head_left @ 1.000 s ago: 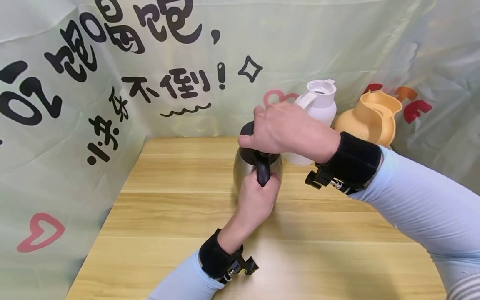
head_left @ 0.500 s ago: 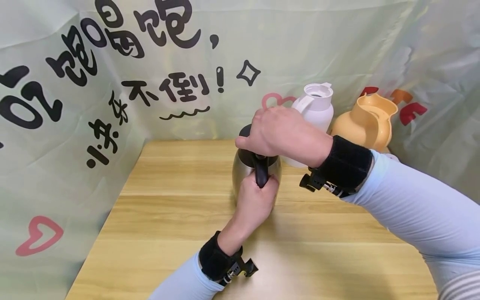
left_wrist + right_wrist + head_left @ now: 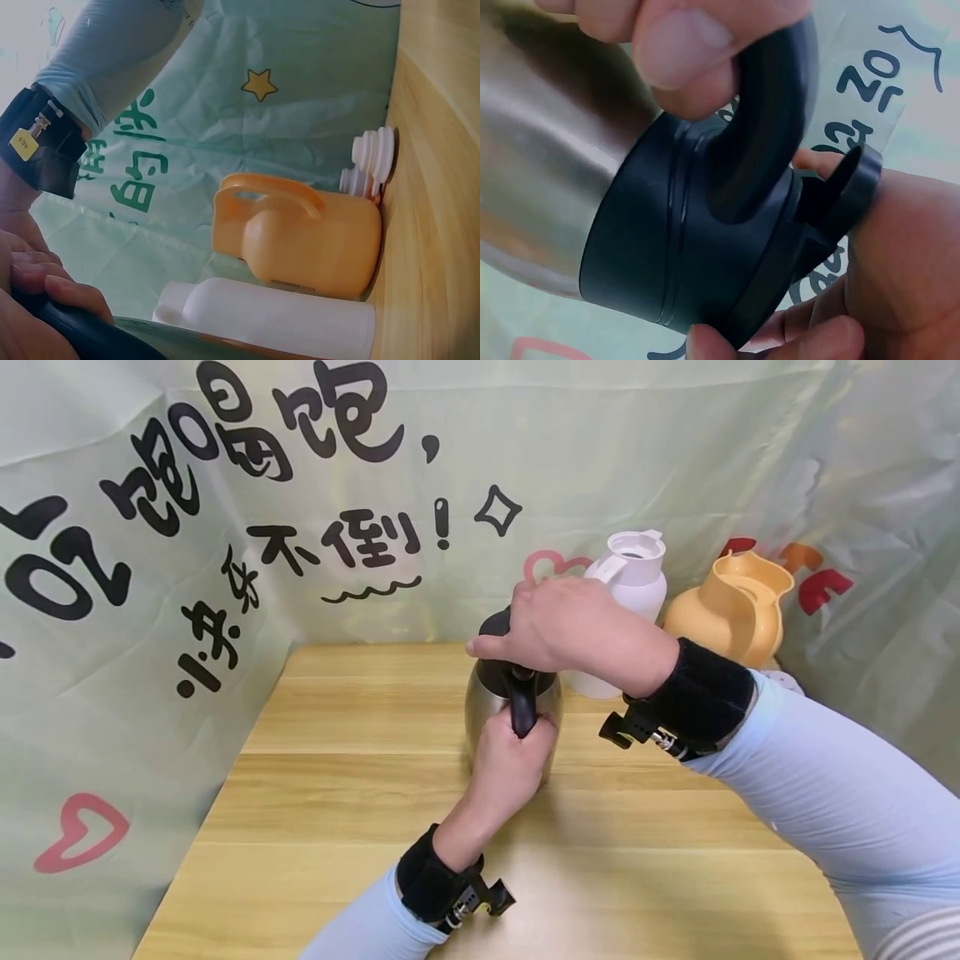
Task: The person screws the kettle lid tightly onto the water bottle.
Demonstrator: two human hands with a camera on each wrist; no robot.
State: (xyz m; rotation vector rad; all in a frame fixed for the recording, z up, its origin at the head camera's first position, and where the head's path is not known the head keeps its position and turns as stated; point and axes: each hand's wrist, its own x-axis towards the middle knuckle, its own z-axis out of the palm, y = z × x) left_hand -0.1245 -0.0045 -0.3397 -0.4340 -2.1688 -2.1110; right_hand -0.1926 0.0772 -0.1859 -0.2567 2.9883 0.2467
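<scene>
Jug (image 3: 477,703), bulging steel, left fingers (image 3: 694,96) curled round handle (image 3: 765,112); right fingers (image 3: 832,341) seemingly gripping lid (image 3: 769,281)

Head: high, facing far, down. Left wrist: low, facing right; shares orange jug (image 3: 319,244) with head. Right wrist: close, facing steel jug (image 3: 551,150).

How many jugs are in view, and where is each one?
3: the steel jug held by the left hand, the white jug partly hidden behind the right hand, the orange jug beside it.

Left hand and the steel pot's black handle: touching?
Touching. The head view shows the left hand wrapped round the black handle.
</scene>
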